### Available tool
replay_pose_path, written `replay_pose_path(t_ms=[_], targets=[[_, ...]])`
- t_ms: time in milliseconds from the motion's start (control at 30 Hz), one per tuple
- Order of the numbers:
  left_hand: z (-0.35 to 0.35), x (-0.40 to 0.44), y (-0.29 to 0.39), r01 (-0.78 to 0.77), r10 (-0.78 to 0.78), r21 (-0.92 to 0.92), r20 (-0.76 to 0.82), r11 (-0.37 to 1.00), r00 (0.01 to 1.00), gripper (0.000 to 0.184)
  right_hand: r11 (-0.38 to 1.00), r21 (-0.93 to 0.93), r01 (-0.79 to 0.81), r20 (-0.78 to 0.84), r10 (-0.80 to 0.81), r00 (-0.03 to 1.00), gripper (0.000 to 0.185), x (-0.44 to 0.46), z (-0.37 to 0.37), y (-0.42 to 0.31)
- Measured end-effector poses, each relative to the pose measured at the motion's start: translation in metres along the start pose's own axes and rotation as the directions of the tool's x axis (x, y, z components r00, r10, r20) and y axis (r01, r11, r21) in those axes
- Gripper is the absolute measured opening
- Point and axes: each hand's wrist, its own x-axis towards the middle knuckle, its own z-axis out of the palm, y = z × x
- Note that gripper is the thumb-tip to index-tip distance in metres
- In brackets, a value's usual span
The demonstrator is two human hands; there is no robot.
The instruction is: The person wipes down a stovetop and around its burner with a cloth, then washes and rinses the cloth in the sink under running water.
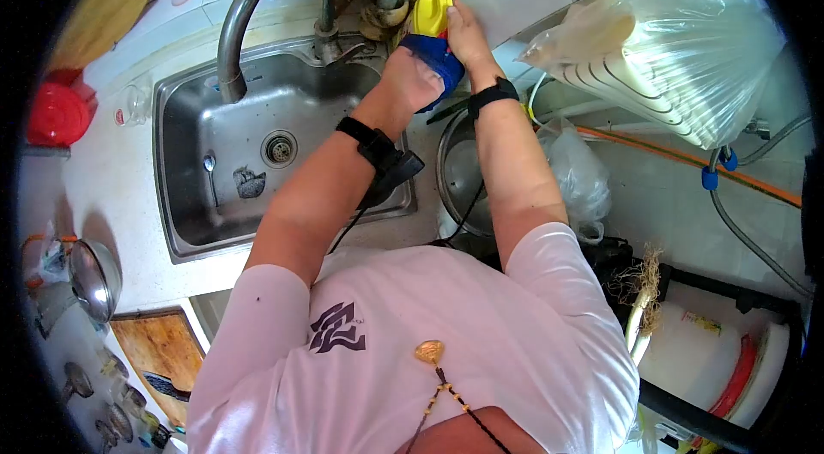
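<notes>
My two hands meet at the far right corner of the sink. My left hand [412,83] is closed against a dark blue cloth [439,59], which covers its fingers and hangs along its right side. Just beyond the cloth sticks up a yellow plastic bottle [432,11], with a bit of red showing at its lower edge. My right hand [468,38] presses along the bottle's right side, fingers closed and partly hidden. How far the bottle extends under the cloth cannot be seen.
The steel sink [163,171] holds a spoon [211,175] and a dark scrubber [249,182]; a curved faucet [230,68] arches over it. Under my right forearm sits a metal basin [451,166]. Plastic-wrapped items [661,59] stand at right. A cutting board [159,347] lies lower left.
</notes>
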Motion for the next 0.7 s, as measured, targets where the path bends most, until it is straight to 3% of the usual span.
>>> replay_pose_path(t_ms=[67, 167, 333, 400, 467, 500, 533, 600, 667, 700], targets=[[-0.007, 0.007, 0.002, -0.002, 0.002, -0.010, -0.027, 1.000, 1.000, 0.030, 0.999, 0.015, -0.032, 0.040, 0.031, 0.999, 0.045, -0.006, -0.009, -0.014], [-0.028, 0.022, 0.006, 0.042, -0.042, -0.013, 0.015, 0.999, 0.999, 0.030, 0.963, 0.154, -0.222, 0.212, 0.187, 0.959, 0.050, -0.012, -0.020, -0.038], [-0.017, 0.005, 0.007, 0.066, -0.065, 0.002, 0.160, 0.998, 0.985, 0.038, 0.984, 0.100, -0.145, 0.209, 0.122, 0.970, 0.056, -0.001, -0.017, -0.009], [-0.010, -0.017, 0.011, 0.075, -0.083, 0.079, 0.097, 0.994, 0.992, 0.037, 0.974, 0.178, -0.141, 0.215, 0.101, 0.971, 0.059, -0.018, -0.032, -0.021], [-0.018, -0.027, 0.019, 0.098, -0.104, 0.152, 0.028, 0.983, 0.994, 0.037, 0.995, 0.047, -0.083, -0.087, 0.086, 0.992, 0.054, -0.040, -0.039, -0.032], [-0.026, -0.031, 0.026, 0.180, -0.210, 0.205, 0.131, 0.962, 0.969, 0.036, 0.980, 0.189, -0.059, -0.204, 0.098, 0.974, 0.040, -0.053, -0.042, -0.043], [-0.033, -0.035, 0.032, 0.252, -0.313, 0.264, 0.224, 0.931, 0.923, 0.036, 0.979, 0.194, -0.067, -0.195, 0.105, 0.975, 0.040, -0.063, -0.040, -0.048], [-0.042, -0.043, 0.042, 0.288, -0.340, 0.277, 0.162, 0.917, 0.926, 0.035, 0.845, 0.535, 0.022, -0.130, 0.057, 0.990, 0.028, -0.082, -0.031, -0.054], [-0.045, -0.059, 0.050, 0.328, -0.369, 0.291, 0.094, 0.898, 0.925, 0.035, 0.932, 0.361, 0.005, 0.034, -0.019, 0.999, 0.030, -0.094, -0.019, -0.063], [-0.044, -0.068, 0.055, 0.350, -0.392, 0.278, 0.112, 0.894, 0.913, 0.034, 0.921, 0.390, -0.022, 0.154, -0.042, 0.987, 0.034, -0.098, -0.011, -0.065]])
